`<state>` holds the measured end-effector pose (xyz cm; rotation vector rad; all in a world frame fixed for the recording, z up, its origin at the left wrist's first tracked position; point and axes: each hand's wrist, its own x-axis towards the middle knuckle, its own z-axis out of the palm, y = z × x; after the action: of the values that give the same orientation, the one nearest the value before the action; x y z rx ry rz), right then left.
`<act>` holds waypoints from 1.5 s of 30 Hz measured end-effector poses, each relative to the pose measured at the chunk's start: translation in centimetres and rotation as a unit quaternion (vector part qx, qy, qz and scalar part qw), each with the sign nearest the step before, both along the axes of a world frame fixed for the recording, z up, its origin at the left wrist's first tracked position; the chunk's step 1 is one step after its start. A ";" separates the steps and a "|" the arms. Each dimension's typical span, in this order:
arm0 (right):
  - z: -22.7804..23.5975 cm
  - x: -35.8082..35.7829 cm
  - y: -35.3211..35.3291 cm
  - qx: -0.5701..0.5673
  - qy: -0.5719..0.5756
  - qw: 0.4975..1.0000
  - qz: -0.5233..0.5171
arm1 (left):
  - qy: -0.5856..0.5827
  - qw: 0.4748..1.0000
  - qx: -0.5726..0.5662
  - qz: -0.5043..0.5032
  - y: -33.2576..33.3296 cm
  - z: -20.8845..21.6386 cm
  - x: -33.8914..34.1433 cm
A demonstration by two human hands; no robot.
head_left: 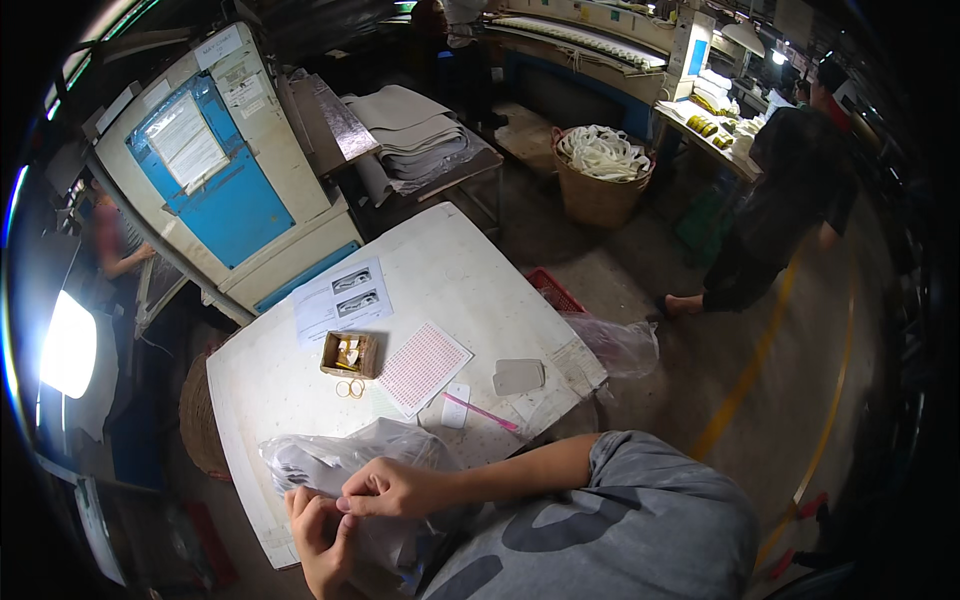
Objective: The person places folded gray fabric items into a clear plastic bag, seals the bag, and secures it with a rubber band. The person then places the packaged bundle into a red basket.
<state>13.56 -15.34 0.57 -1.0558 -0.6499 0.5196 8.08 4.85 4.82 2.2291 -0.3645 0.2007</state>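
Note:
Near the front edge of the white table, my left hand (322, 535) and my right hand (395, 488) meet with their fingertips pinched together. Whatever lies between the fingers is too small or hidden to make out. A clear plastic bag (355, 447) with pale and dark contents lies just beyond and under both hands. Past it are a small box (366, 356) of pale pieces, some yellow rings (350, 388) and a sheet of red-printed stickers (425, 368). A pink pen-like stick (480, 411) rests across a white tag (455, 405). To the right sit grey cards (519, 376).
A printed sheet (345, 300) lies at the table's far left, by a cream and blue machine (215, 170). Beyond the table stand a basket of white strips (603, 175) and stacked grey sheets (410, 135). A person (780, 190) in dark clothes is at the right.

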 end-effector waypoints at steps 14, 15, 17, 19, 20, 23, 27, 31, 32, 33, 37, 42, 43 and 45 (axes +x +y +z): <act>2.0 -1.2 1.4 -0.254 -0.294 0.910 -0.142 | 0.084 0.971 -0.223 0.013 2.1 -1.9 -0.6; 2.0 -1.2 1.4 -0.244 -0.294 0.913 -0.146 | 0.084 0.971 -0.225 0.015 2.3 -2.1 -0.6; 2.0 -1.3 1.4 -0.224 -0.286 0.920 -0.146 | 0.080 0.970 -0.229 0.012 2.6 -2.3 -0.7; 1.9 -1.3 1.5 -0.201 -0.284 0.928 -0.137 | 0.065 0.971 -0.230 -0.004 3.0 -2.6 -0.7; 1.9 -1.2 1.5 -0.179 -0.280 0.933 -0.137 | 0.062 0.972 -0.227 -0.004 3.2 -2.7 -0.7; 1.6 -1.1 1.6 -0.158 -0.273 0.940 -0.133 | 0.043 0.976 -0.211 -0.024 3.5 -2.8 -0.7; 1.0 -0.9 1.5 -0.158 -0.259 0.945 -0.121 | 0.054 0.963 -0.263 -0.018 2.9 -2.7 -0.9; 0.8 -0.9 1.0 -0.119 -0.182 0.972 -0.094 | 0.034 0.983 -0.175 -0.050 2.6 -2.1 -0.7; 0.8 -0.9 1.0 -0.100 -0.165 0.977 -0.089 | 0.043 0.984 -0.168 -0.040 2.5 -2.0 -0.7; 0.7 -0.9 0.9 -0.096 -0.147 0.981 -0.083 | 0.051 0.985 -0.160 -0.029 2.5 -1.9 -0.6; 0.2 -1.2 1.3 -0.018 -0.073 0.995 -0.070 | 0.055 0.989 -0.138 0.007 2.3 -1.8 -0.5; -0.6 -1.2 1.9 0.018 -0.032 0.997 -0.060 | 0.030 0.992 -0.113 0.038 2.4 -2.4 -0.5; -0.7 -1.1 1.9 0.032 -0.018 0.998 -0.050 | 0.026 0.993 -0.108 0.046 2.5 -2.5 -0.4; -0.7 -1.1 1.7 0.044 0.006 0.998 -0.035 | 0.021 0.995 -0.088 0.052 2.7 -2.7 -0.2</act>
<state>12.47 -13.65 -0.16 -0.9885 -0.6164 0.4324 7.90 7.56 2.10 2.0752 -0.1998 0.2326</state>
